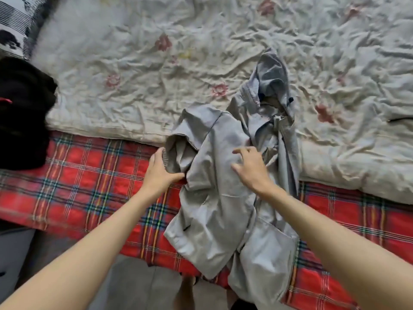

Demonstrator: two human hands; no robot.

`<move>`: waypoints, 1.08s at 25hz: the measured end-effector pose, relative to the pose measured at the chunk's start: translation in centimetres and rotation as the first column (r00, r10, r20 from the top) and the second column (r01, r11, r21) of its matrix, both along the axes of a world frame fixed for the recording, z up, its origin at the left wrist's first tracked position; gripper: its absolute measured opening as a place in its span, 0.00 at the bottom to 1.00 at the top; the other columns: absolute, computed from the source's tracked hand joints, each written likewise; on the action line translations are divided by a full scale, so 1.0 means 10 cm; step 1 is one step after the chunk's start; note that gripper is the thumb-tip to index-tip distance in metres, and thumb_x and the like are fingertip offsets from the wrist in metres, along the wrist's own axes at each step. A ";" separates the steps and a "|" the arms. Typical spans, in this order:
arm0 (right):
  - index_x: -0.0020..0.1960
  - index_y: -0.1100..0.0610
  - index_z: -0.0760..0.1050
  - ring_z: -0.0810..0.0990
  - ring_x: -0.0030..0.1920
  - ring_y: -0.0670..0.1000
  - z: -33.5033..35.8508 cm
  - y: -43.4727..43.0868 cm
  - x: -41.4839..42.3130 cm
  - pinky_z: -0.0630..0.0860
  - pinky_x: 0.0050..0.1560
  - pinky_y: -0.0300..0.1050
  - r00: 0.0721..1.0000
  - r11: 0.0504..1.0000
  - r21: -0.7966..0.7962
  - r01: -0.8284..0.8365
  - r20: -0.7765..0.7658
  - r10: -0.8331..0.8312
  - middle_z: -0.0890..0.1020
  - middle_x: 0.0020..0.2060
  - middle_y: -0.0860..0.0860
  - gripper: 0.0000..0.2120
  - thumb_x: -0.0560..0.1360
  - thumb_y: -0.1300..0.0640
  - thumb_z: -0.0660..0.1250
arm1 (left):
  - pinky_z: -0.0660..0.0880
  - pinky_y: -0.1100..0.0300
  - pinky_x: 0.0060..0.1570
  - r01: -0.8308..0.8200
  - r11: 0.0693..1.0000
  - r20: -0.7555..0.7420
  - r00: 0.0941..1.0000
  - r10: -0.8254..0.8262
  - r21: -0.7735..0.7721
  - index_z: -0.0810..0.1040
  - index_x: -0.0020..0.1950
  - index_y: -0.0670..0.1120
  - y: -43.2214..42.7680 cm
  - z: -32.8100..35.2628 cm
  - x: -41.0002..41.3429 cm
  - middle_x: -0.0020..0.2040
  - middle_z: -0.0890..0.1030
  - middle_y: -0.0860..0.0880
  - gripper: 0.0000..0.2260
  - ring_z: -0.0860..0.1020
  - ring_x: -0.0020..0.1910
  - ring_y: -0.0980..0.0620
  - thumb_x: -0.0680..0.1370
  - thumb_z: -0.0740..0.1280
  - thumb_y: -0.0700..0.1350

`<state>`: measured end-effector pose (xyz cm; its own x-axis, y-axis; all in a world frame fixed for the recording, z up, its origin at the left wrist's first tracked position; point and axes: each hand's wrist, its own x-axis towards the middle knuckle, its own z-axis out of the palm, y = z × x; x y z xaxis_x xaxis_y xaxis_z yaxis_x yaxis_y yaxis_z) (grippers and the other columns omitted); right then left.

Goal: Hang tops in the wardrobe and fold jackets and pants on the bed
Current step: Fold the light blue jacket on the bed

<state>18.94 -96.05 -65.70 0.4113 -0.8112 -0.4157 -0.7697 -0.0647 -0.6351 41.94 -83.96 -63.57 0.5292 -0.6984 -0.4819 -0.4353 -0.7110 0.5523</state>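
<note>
2 open hands, gripping nothing: left hand against jacket sleeve at 9 o'clock, right hand spread flat at centre, likely smoothing for folding on bed.

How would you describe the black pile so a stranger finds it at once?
On the bed, find the red plaid sheet at the near edge. Follow it left, below the striped pillow. The black pile lies there, far darker than the grey jacket.

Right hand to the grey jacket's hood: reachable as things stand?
Probably yes. The hood lies uncovered on the quilt beyond the right hand, which rests open on the grey jacket. Only crumpled jacket cloth lies between, though the arm may need more stretch.
</note>
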 end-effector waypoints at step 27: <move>0.51 0.51 0.83 0.83 0.50 0.48 -0.56 1.55 -0.31 0.76 0.51 0.40 0.988 0.984 -0.140 0.109 0.122 -0.092 0.85 0.48 0.43 0.16 0.71 0.58 0.59 | 0.71 0.57 0.62 0.268 0.955 -0.244 0.925 -0.292 -0.129 0.72 0.70 0.48 0.80 -0.93 -0.27 0.63 0.75 0.51 0.22 0.73 0.63 0.51 0.77 0.71 0.45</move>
